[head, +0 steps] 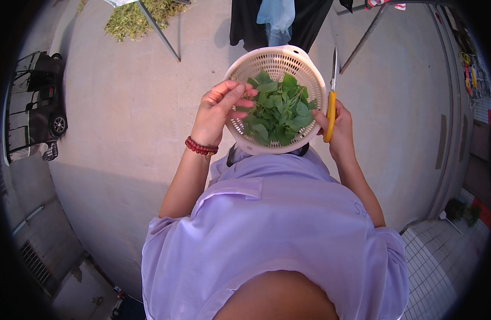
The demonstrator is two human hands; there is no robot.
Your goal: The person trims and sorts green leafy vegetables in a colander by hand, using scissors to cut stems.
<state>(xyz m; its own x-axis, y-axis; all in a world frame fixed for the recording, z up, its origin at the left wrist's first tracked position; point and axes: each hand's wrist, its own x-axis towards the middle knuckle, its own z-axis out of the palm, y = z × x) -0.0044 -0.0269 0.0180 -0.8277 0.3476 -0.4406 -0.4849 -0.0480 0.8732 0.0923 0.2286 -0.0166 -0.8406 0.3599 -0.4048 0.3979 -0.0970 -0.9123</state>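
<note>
In front of my body is a pale plastic colander (245,64) with slotted walls and a wide rim. Loose green leaves (279,108) on stems lie inside it. My left hand (225,104) hovers over the colander's left side, thumb tip and index finger close together and the other fingers spread. Whether a small bit of plant is pinched there I cannot tell. With my right hand (341,124) I grip the colander's right side and also hold scissors (331,106) with yellow handles. Their metal blades point away from me, beside the rim.
Beyond the colander hang a black cloth (245,24) and a blue plastic bag (276,20), between metal rack legs (159,32) (361,40). A heap of cut plants (137,20) lies on the concrete ground (121,100). A dark vehicle (37,104) stands at left.
</note>
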